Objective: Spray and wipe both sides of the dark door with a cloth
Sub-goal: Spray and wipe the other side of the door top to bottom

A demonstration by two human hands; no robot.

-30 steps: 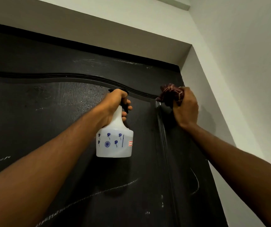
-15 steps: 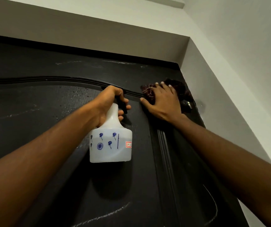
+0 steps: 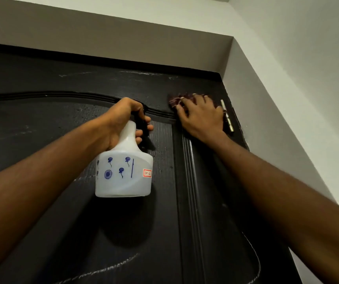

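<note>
Filling the view from below: black wood-grain panelled door (image 3: 62, 130), chalky streaks at 6 and 11 o'clock. At centre, left hand (image 3: 123, 121) clenched round white plastic spray bottle with blue flowers (image 3: 123, 177). At 1 o'clock, right hand (image 3: 200, 115) flat, fingers spread, pressing dark red cloth (image 3: 174, 100) to the door beside brass hinge (image 3: 227, 115). Pale plaster walls (image 3: 297, 58) at 3 o'clock.

Dim indoor light; spray bottle (image 3: 123, 177) casts a dark shadow below (on the door (image 3: 160, 232)); right hand (image 3: 199, 117) motion-blurred; edges bend.
</note>
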